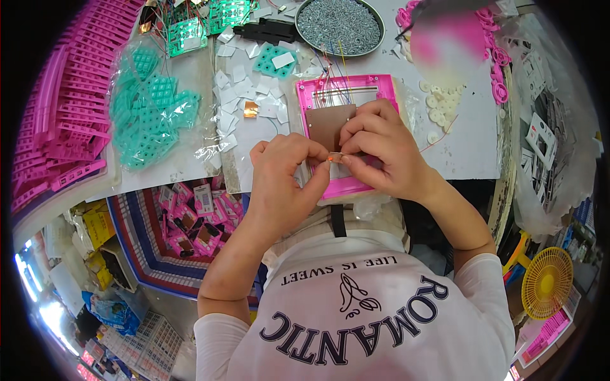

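My left hand (286, 174) and my right hand (384, 149) meet over a pink plastic frame (365, 81). Thumb and forefinger of each hand are closed on a small orange-and-clear strip (335, 157), whose exact kind is too small to make out. A brown rectangular plate (327, 124) lies on the frame, partly under my right hand's other fingers. Several thin coloured wires (333, 73) run up from behind the plate. The frame's lower edge shows below my hands, and its middle is partly hidden by them.
A round tray of screws (341, 26) stands beyond the frame. Teal rubber keypads (155, 108) in a clear bag, white paper pieces (238, 89) and green circuit boards (187, 37) lie left. White round parts (441, 105) sit right. A basket (136, 244) holds pink pieces below the table.
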Motion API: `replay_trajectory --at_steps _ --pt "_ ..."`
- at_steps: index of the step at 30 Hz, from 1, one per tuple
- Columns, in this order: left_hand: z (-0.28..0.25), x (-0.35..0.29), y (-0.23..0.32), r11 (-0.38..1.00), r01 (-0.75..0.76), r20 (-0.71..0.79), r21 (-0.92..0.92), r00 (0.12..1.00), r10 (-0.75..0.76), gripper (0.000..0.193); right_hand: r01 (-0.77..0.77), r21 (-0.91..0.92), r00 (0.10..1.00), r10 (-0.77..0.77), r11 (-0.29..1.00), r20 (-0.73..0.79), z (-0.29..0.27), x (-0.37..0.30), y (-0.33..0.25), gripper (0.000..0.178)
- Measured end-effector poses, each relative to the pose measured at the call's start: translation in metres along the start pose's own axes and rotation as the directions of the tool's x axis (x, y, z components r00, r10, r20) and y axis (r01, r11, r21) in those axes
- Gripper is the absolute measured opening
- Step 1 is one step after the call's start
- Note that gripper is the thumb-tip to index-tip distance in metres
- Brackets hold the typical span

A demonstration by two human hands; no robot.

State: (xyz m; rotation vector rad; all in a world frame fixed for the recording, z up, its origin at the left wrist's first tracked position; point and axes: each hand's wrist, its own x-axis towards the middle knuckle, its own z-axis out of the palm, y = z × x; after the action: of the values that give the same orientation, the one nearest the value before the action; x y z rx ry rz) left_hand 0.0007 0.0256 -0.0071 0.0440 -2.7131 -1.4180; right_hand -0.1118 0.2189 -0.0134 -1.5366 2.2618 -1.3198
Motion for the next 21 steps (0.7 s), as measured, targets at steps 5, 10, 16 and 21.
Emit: replay_trajectory --at_steps 5,10,16,21 --pt "0.003 -0.001 0.003 0.967 0.116 0.039 -0.227 0.993 -0.11 0.01 -0.018 -0.176 0.99 -0.007 0.984 -0.141 0.006 -0.002 -0.012 0.024" --pt "0.014 -0.005 0.008 0.942 0.095 -0.045 -0.321 0.992 -0.116 0.012 -0.167 0.057 0.98 0.172 0.984 -0.102 0.004 -0.013 -0.031 0.029" --pt "0.023 -0.004 0.013 0.994 -0.095 -0.171 -0.063 0.982 0.083 0.012 -0.454 0.33 0.878 0.479 0.827 0.006 -0.002 -0.018 -0.038 0.022" --pt "0.025 -0.006 0.008 0.993 -0.096 -0.183 -0.068 0.98 0.082 0.013 -0.32 0.361 0.928 0.367 0.876 -0.068 0.006 -0.024 -0.03 0.02"
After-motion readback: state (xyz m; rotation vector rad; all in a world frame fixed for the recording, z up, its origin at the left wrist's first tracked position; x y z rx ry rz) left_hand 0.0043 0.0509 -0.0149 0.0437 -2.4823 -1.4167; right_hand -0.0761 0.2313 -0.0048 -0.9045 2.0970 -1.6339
